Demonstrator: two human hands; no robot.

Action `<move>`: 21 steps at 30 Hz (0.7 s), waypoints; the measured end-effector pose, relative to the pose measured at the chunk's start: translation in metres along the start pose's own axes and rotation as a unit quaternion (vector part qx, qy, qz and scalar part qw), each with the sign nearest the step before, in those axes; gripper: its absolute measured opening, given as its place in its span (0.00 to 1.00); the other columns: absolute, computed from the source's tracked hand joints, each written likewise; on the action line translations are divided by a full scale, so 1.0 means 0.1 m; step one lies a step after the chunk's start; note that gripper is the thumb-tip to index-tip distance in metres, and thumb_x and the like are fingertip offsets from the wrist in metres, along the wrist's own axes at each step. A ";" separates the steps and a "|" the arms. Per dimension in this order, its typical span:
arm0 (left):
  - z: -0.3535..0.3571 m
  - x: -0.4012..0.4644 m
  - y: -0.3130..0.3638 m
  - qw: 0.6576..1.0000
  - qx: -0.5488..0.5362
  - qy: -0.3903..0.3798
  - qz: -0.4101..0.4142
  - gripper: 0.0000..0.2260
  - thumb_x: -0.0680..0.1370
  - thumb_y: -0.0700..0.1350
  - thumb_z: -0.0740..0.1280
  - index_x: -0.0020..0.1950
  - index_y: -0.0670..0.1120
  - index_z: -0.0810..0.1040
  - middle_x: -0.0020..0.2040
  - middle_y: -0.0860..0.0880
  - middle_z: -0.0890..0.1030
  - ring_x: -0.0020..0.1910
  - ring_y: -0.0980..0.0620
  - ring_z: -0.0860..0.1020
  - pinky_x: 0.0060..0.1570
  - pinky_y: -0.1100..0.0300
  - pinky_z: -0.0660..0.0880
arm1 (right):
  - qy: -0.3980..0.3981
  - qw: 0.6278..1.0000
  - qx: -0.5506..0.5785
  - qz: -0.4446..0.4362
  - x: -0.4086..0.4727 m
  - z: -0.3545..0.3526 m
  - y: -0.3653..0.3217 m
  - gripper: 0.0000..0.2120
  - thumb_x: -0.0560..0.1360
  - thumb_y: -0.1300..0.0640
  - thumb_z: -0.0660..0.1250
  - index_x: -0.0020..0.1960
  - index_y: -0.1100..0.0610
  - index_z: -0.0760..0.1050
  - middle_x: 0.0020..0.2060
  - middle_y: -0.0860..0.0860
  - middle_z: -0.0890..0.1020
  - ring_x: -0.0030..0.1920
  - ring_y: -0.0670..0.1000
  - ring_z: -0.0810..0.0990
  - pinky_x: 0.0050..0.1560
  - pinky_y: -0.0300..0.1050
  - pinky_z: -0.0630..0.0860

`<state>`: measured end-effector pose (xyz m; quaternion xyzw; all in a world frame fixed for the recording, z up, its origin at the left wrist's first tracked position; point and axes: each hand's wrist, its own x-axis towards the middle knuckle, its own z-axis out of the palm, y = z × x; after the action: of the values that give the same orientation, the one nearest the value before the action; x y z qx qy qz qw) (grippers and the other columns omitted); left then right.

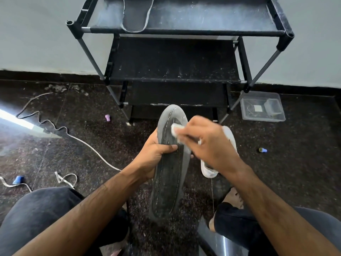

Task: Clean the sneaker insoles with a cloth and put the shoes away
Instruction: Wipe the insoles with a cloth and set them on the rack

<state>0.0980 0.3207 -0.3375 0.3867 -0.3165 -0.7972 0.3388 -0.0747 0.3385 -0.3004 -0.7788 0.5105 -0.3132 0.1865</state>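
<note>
A long dark grey insole (pixel 170 174) with a pale stitched line stands tilted in front of me, toe end up. My left hand (pixel 154 156) grips its left edge, thumb across its face. My right hand (pixel 206 143) pinches a small white cloth (pixel 176 129) and presses it on the insole's upper part. A white sneaker (pixel 228 154) lies on the floor behind my right hand, mostly hidden. A second dark insole (pixel 135 14) lies on the top shelf of the black shoe rack (pixel 175 60).
The rack stands against a pale wall (pixel 36 34). A clear plastic box (pixel 262 107) sits at the rack's right foot. A white cord (pixel 55 126) and small caps lie on the dark speckled floor (pixel 295 172) at left. My knees and bare feet frame the bottom.
</note>
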 end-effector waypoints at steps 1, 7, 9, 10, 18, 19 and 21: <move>-0.01 0.00 -0.01 1.000 0.014 0.011 0.007 0.23 0.74 0.25 0.64 0.69 0.37 0.71 0.49 0.40 0.84 0.47 0.41 0.84 0.47 0.48 0.84 | -0.040 0.999 -0.018 -0.028 -0.02 0.07 -0.01 0.05 0.78 0.61 0.73 0.52 0.60 0.85 0.40 0.51 0.77 0.40 0.50 0.76 0.42 0.47 0.76; -0.03 0.02 0.00 0.999 0.006 0.034 -0.004 0.21 0.73 0.27 0.66 0.65 0.39 0.74 0.49 0.39 0.83 0.45 0.43 0.84 0.44 0.49 0.83 | 0.026 0.998 -0.039 0.029 0.04 0.07 0.16 0.04 0.79 0.59 0.73 0.50 0.59 0.85 0.39 0.50 0.78 0.39 0.50 0.77 0.39 0.47 0.77; -0.03 0.02 0.00 0.999 0.010 0.034 -0.009 0.25 0.71 0.31 0.68 0.68 0.38 0.72 0.56 0.32 0.81 0.53 0.31 0.81 0.54 0.37 0.81 | 0.035 0.995 -0.074 0.048 0.04 0.07 0.22 0.03 0.78 0.60 0.72 0.49 0.59 0.85 0.38 0.50 0.77 0.38 0.50 0.77 0.39 0.48 0.77; -0.03 0.01 -0.01 0.999 0.010 0.028 -0.015 0.26 0.71 0.31 0.68 0.69 0.38 0.71 0.60 0.29 0.79 0.57 0.25 0.78 0.58 0.31 0.76 | 0.035 0.993 -0.098 0.060 0.03 0.07 0.26 0.03 0.78 0.61 0.72 0.47 0.59 0.85 0.38 0.50 0.77 0.38 0.51 0.76 0.40 0.50 0.78; -0.04 0.01 -0.02 0.999 0.030 0.009 -0.012 0.23 0.72 0.29 0.66 0.67 0.38 0.71 0.54 0.35 0.82 0.51 0.36 0.83 0.51 0.42 0.82 | 0.063 0.995 0.027 0.068 0.06 0.05 0.01 0.05 0.77 0.61 0.74 0.52 0.60 0.85 0.42 0.49 0.80 0.42 0.44 0.79 0.43 0.35 0.76; -0.03 0.00 -0.03 1.000 0.029 0.004 -0.011 0.22 0.73 0.26 0.65 0.65 0.39 0.73 0.51 0.38 0.83 0.48 0.41 0.84 0.48 0.48 0.83 | 0.032 0.997 0.042 0.057 0.05 0.12 -0.03 0.05 0.76 0.62 0.75 0.52 0.60 0.86 0.43 0.49 0.80 0.43 0.44 0.79 0.45 0.36 0.77; -0.02 -0.02 -0.03 1.000 0.022 -0.014 -0.011 0.23 0.73 0.21 0.60 0.63 0.40 0.74 0.48 0.41 0.84 0.47 0.45 0.84 0.46 0.52 0.83 | 0.014 0.995 0.071 0.067 0.04 0.24 -0.01 0.06 0.75 0.62 0.76 0.51 0.59 0.86 0.42 0.48 0.80 0.44 0.44 0.80 0.47 0.38 0.78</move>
<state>0.0999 0.3234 -0.3400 0.3865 -0.3344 -0.7989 0.3171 -0.0565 0.3346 -0.3159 -0.7234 0.5400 -0.3465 0.2550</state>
